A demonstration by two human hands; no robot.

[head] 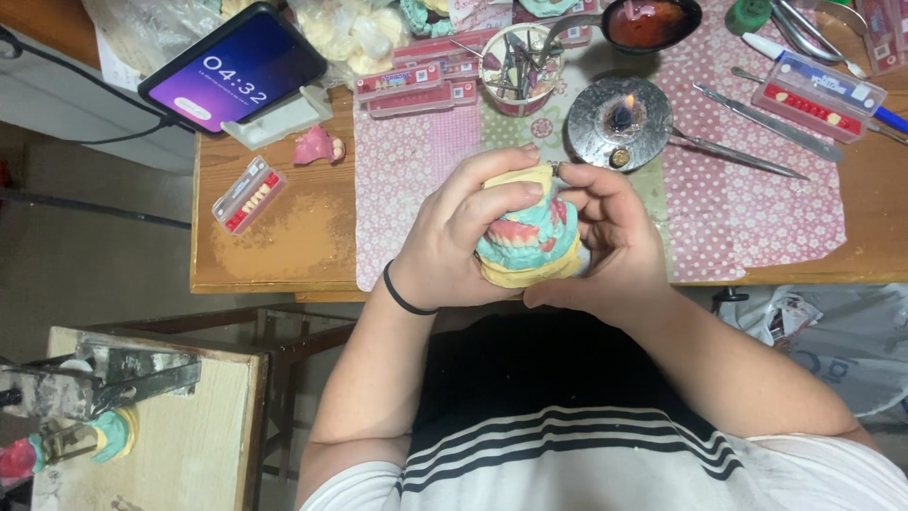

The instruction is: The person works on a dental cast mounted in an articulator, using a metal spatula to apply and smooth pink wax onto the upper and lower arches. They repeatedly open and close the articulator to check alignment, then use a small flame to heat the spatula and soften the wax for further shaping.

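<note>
A dental model, a yellow plaster cast with teal and pink wax and a row of teeth, sits in both hands above the near edge of the wooden table; the left hand wraps over its top and left side, fingers curled shut on it; the right hand cups its right side and base, fingers closed against it, and may pinch a thin tool at the top, though that part is too small to tell. A black band circles the left wrist. Just beyond the model a small burner with a flame stands on a pink patterned cloth; a cup of tools stands behind it; long metal tools lie to the right; trays of false teeth lie on the left; a phone leans on a stand at the far left corner.
</note>
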